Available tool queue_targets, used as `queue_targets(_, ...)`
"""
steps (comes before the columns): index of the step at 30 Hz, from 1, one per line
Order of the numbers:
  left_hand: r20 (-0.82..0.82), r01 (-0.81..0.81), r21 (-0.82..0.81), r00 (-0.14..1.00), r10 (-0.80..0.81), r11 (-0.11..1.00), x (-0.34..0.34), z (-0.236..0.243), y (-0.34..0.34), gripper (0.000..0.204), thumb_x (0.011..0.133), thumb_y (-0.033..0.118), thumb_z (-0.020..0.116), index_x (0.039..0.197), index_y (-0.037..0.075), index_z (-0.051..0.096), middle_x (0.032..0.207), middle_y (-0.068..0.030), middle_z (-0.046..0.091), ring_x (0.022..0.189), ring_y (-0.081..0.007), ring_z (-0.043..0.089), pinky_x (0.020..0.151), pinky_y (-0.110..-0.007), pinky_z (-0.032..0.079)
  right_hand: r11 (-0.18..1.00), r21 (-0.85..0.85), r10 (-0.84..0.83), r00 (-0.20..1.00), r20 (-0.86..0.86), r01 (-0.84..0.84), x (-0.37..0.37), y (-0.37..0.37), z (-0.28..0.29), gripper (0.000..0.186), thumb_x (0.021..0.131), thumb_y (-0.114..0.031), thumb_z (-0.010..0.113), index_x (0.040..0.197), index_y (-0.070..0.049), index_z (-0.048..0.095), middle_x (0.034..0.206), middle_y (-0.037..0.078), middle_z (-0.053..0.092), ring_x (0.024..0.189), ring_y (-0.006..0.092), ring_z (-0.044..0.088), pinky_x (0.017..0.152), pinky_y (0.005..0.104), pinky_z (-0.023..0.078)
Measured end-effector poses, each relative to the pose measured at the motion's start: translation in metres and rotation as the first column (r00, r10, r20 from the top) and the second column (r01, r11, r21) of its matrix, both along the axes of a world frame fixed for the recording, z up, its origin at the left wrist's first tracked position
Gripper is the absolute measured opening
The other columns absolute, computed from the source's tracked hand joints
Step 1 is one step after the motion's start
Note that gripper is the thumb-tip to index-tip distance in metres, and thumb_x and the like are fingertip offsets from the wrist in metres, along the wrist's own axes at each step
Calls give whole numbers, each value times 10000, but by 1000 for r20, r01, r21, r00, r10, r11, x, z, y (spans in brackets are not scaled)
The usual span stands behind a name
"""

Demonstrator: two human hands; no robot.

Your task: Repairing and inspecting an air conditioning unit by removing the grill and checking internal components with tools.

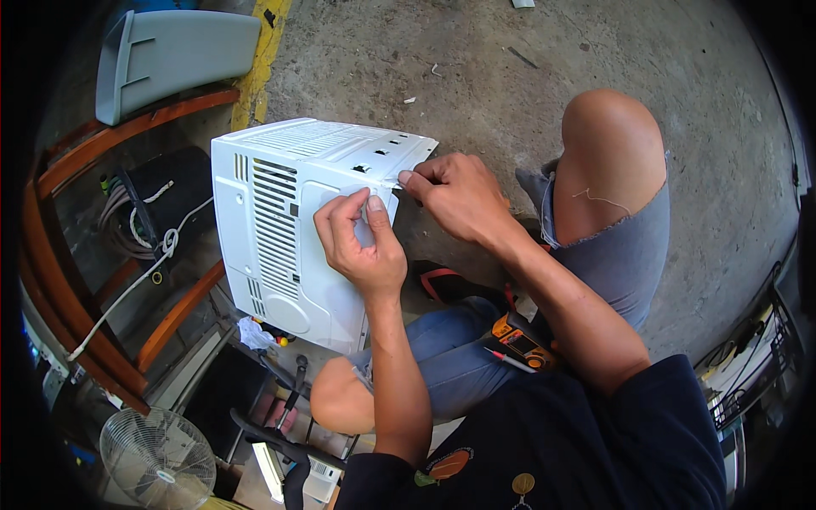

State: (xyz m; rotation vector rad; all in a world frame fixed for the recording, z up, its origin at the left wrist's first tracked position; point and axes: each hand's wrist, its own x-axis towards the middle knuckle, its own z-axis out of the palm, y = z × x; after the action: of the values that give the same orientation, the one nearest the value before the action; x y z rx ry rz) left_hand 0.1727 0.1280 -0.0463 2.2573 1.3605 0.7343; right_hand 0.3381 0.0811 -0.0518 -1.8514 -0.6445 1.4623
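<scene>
A white vented appliance casing [327, 225] stands tilted in front of me, with long slots in its side and small dark holes along its top edge. My right hand [455, 191] is closed, thumb and fingers pinched at the casing's near right corner, where a thin whitish bit shows by the thumb. What exactly it grips is too small to tell. Against the side panel just below that edge, my left hand [361, 238] has its thumb and fingertips drawn together. Anything between them is hidden.
An orange multimeter [520, 342] lies on my lap beside a red-and-white probe [510, 360]. Left of the casing are a wooden frame [170, 323], coiled cables [119, 212] and a grey bin [183, 59]. A fan [157, 459] stands lower left. Small scraps lie on the concrete floor [476, 76].
</scene>
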Motion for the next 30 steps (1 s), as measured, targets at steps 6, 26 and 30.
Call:
queue_targets(6,12,5,5,1000,-5,1000,-1,0,0,142,989,75,710,1123,31,730,1069,-107,656,906,-255,599,822,-360,518,999,10,42,999,14,-42,-2,3,-2,451,1016,-352,659,768,22,704,604,77,544,587,219,451,610,389,427)
queue_targets(26,-143,240,-111,957,-254,964,6,28,36,165,926,57,748,1071,92,817,1050,-64,642,915,-232,571,821,-352,488,866,55,-437,806,-400,496,6,-4,-9,444,1110,-319,604,795,-29,721,640,-7,522,608,102,445,583,265,341)
queue_targets(30,-272,448,-207,828,-491,870,17,55,75,168,872,22,763,1020,85,815,1022,-44,636,909,-232,566,856,-350,473,826,68,-468,748,-470,560,9,-3,1,434,1129,-327,580,836,-39,721,654,-23,505,617,90,438,587,255,332)
